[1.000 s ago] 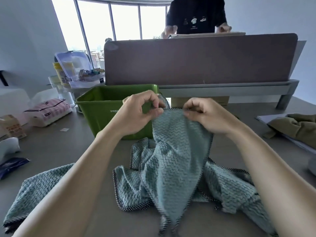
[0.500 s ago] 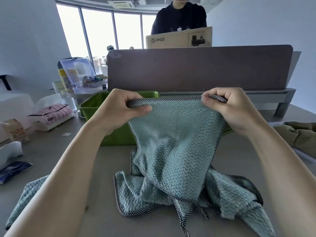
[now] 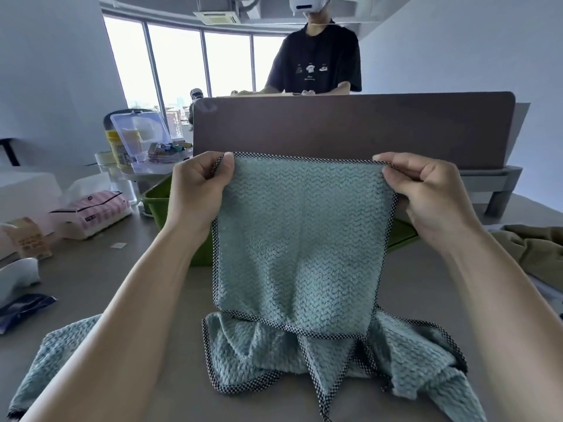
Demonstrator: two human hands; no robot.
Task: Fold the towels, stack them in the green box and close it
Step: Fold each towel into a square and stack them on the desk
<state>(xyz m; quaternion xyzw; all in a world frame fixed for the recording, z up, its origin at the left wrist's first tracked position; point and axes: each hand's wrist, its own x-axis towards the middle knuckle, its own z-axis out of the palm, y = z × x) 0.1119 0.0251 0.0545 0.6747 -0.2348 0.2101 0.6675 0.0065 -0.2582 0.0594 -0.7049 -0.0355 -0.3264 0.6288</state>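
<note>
I hold a teal towel [image 3: 301, 239] with a checked black-and-white hem stretched flat in the air by its two top corners. My left hand [image 3: 198, 193] pinches the left corner and my right hand [image 3: 426, 196] pinches the right one. The towel hangs in front of the green box [image 3: 158, 202] and hides most of it. Under the hanging towel a crumpled teal towel [image 3: 243, 357] lies on the table. Another teal towel [image 3: 48, 360] lies at the near left, partly under my left forearm.
A brown divider panel [image 3: 350, 129] stands behind the box, with a person in a black shirt [image 3: 316, 65] beyond it. At left are a pink tissue pack [image 3: 91, 213], a clear plastic case [image 3: 143, 141] and small packets. An olive cloth [image 3: 533, 251] lies at right.
My hands have moved apart and upward, spreading the towel from a bunched pinch to a flat, taut sheet. Its lower edge has lifted off the pile.
</note>
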